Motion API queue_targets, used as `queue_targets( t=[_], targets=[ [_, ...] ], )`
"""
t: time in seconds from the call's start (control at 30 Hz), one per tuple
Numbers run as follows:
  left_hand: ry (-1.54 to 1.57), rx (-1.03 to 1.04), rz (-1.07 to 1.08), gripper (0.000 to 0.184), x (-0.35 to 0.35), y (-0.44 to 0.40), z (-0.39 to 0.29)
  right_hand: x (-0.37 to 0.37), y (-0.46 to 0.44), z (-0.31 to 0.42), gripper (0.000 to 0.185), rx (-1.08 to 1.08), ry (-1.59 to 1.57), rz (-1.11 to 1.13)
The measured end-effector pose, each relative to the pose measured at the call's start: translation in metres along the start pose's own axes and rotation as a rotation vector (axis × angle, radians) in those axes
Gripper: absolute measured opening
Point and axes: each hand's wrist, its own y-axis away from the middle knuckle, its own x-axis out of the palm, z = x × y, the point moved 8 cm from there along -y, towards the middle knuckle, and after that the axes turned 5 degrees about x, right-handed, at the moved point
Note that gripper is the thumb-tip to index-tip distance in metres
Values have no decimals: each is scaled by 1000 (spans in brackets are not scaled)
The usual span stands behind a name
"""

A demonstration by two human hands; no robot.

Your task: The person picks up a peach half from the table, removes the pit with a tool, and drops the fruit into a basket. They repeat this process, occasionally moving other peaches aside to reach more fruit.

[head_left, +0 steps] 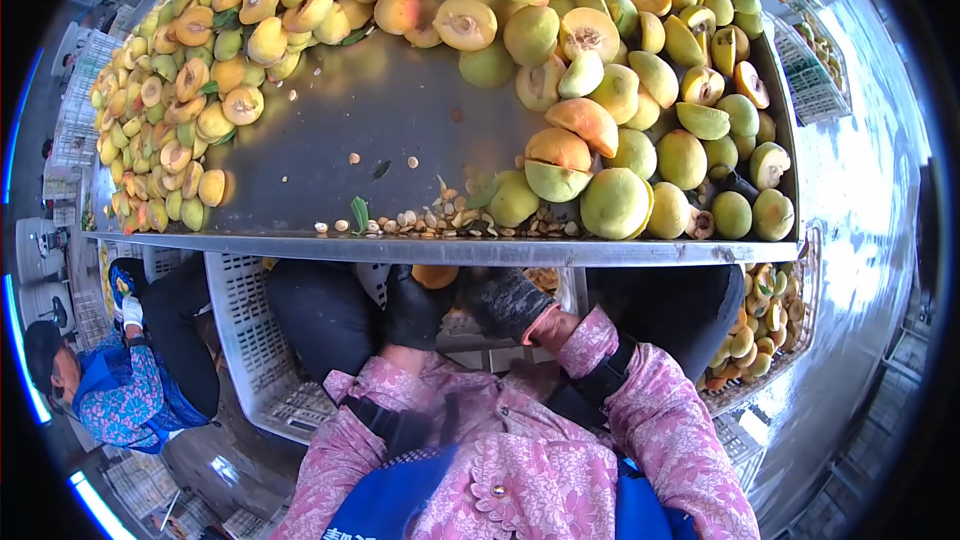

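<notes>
Just under the table's near edge, my left hand (415, 308) in a black glove is closed around a yellow-orange peach piece (435, 276). Its cut side and the fingertips are partly hidden by the metal lip. Close beside it, my right hand (502, 303) wears a dark grey glove with an orange-pink band at the wrist. Its fingers are curled toward the left hand, and what they hold is hidden. Above both hands, peaches (615, 202), some whole and some split with pits showing, lie on the metal table (340, 140).
Loose pits and bits (450, 218) line the table's raised front edge (450, 250). A white plastic crate (250, 340) stands left of my legs; a basket of cut peaches (765, 325) stands at right. Another person (120, 390) sits at far left. Wet floor (870, 220) stretches along the right.
</notes>
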Motion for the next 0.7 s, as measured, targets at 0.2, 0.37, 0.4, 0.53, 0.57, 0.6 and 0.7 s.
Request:
queue_targets(
  t=[0.2, 0.37, 0.4, 0.53, 0.57, 0.6, 0.7],
  targets=[
    [-1091, 623, 269, 31, 33, 22, -63, -2, 7, 6, 32, 11, -285, 137],
    [-569, 88, 221, 23, 28, 11, -50, 13, 31, -16, 18, 625, -1391, 290],
    [-548, 96, 233, 23, 29, 12, -54, 1, 33, -11, 16, 691, -1420, 265],
    [-544, 324, 268, 23, 28, 37, -115, 13, 41, -21, 14, 218, -710, 137],
    [-534, 319, 254, 23, 18, 46, -129, 21, 46, -22, 16, 5, -360, 17],
    [-524, 315, 236, 23, 8, 56, -144, 17, 46, -20, 21, 36, -179, 15],
    [-535, 416, -40, 25, -53, 82, -215, 27, 48, -17, 33, -10, 179, 4]
  ],
)
